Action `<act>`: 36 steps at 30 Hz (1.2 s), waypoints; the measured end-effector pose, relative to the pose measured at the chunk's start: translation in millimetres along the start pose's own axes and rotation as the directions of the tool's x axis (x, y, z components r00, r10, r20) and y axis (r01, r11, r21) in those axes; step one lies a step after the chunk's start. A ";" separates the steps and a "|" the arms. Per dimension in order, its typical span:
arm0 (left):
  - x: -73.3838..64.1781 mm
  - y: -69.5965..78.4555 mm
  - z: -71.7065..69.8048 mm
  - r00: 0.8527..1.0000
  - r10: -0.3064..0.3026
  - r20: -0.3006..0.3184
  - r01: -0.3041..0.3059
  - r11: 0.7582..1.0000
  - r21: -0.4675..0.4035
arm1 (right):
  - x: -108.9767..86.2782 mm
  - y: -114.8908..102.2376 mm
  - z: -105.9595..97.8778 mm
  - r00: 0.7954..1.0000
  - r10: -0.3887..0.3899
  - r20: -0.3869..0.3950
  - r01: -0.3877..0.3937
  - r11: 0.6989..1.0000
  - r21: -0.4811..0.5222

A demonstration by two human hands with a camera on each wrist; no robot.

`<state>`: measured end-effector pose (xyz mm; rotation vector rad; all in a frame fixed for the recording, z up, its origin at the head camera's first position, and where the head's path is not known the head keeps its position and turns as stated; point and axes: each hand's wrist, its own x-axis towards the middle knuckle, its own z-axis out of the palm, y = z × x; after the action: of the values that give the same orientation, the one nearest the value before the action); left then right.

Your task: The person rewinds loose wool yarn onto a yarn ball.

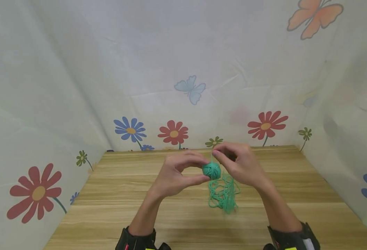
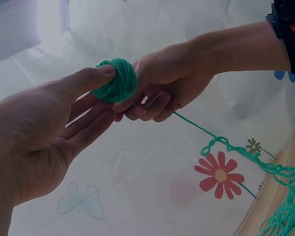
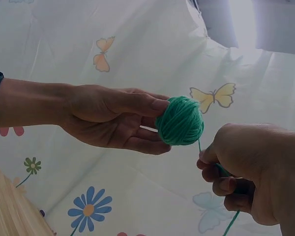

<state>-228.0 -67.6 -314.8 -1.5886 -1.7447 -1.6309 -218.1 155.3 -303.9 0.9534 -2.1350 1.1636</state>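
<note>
A small ball of green yarn is pinched between the thumb and fingers of my left hand, above the table. Just right of it and slightly higher, my right hand pinches the strand that runs from the ball. In the right wrist view a short taut length joins the yarn ball to the right hand, whose other fingers curl round the strand. From that hand the strand trails to a loose tangle of green yarn, seen below the hands in the head view.
The wooden table spreads beneath both hands. A pale cloth backdrop printed with flowers and butterflies encloses its back and sides. Dark bands circle both wrists.
</note>
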 end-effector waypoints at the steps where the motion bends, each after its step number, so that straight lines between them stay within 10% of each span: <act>1: 0.1 0.1 -0.1 1.000 0.001 0.001 -0.001 1.000 -0.001 | 1.3 -3.1 -0.2 1.000 0.009 -0.012 -0.009 1.000 -0.007; 7: -0.1 0.0 -0.4 1.000 0.015 -0.013 -0.015 1.000 -0.028 | 1.9 2.1 2.0 0.999 0.038 -0.038 -0.039 0.998 -0.040; 26: -0.9 -0.8 -3.9 0.973 -0.030 -0.229 0.045 0.997 0.061 | -5.5 13.2 3.5 0.951 -0.149 0.272 0.126 0.987 0.099; 36: -0.1 -2.4 -4.6 0.979 -0.027 -0.204 0.044 0.996 0.083 | -6.3 -6.3 -5.2 0.941 -0.317 0.116 0.285 0.931 0.229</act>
<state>-232.0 -70.8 -314.7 -1.3089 -1.7214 -1.6446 -208.7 159.5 -302.8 1.4512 -1.9118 1.2051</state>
